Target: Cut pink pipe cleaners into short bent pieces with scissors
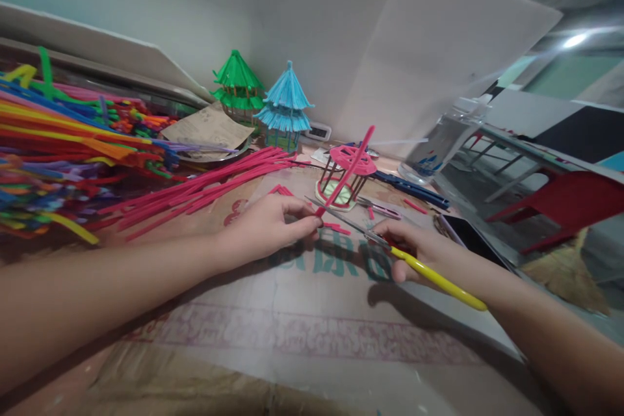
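Between the fingertips of my left hand (pixel 280 224) is the lower end of a pink pipe cleaner (pixel 353 164), which slants up to the right. My right hand (pixel 414 244) grips scissors (pixel 429 278) with yellow handles, their blades apart and crossing the pipe cleaner close to my left fingertips. Just behind stands a small frame (pixel 347 175) with a pink round top, brown posts and a pale green base. Short cut pink pieces (pixel 336 228) lie on the board around it.
A heap of coloured pipe cleaners (pixel 73 149) fills the left, with long pink ones (pixel 209 192) beside it. Green (pixel 236 81) and blue (pixel 287 104) model pavilions stand behind. Toward the right are dark blue pliers-like tools (pixel 412 190), a phone (pixel 475 240) and a clear plastic container (pixel 433 143).
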`<state>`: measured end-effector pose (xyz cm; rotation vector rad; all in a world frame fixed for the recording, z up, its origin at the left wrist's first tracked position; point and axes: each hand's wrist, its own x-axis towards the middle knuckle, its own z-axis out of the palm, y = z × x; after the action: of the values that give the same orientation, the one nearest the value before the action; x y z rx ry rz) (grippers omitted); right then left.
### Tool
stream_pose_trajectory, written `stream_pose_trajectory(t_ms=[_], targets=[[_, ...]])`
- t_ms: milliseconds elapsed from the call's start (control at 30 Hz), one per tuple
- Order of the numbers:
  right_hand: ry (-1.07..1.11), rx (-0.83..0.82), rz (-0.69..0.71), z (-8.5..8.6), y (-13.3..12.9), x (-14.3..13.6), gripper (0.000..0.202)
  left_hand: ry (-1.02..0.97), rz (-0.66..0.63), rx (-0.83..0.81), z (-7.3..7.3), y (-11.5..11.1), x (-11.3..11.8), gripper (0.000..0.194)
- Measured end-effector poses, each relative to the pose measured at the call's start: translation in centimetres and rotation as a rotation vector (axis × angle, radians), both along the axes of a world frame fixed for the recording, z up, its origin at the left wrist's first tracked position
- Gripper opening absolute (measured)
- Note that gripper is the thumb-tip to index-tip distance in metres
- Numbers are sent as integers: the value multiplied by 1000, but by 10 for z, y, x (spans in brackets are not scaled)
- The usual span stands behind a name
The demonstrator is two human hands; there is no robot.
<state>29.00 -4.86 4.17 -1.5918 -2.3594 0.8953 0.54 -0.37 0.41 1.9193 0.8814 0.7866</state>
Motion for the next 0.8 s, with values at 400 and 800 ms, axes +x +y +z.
stream_pose_trajectory(t_ms=[400, 800], targets=[[-70, 47, 14, 1, -1, -3, 48, 16, 11, -22, 1, -1, 0, 32], [-63, -9, -34, -8, -2, -8, 41, -21, -21, -99, -2, 2, 1, 32]])
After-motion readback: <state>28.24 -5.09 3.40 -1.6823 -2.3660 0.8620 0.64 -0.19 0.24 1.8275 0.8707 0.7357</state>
